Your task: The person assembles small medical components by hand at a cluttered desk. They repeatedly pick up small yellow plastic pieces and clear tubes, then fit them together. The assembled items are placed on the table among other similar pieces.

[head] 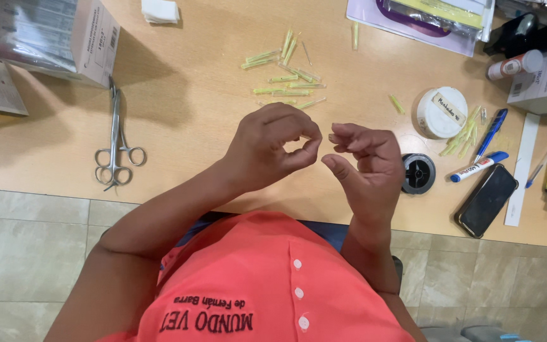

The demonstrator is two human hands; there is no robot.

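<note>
**Fine pinch work above a cluttered bench**

Left hand (272, 149) pinches thumb to forefinger; whether anything lies between cannot be told. Right hand (365, 161) curls beside it, fingers narrow, apparently empty. Yellow-green capped needles (286, 79) lie scattered beyond; a stray reach could risk a prick, or knock the black spool (419, 173) away.

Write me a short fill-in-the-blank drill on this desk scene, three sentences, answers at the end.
1. The metal scissors lie on the person's ____ side.
2. The scattered thin tubes are pale ____ in colour.
3. Beside the blue marker lies a black ____, screen dark.

Missing words: left; yellow-green; phone
</note>
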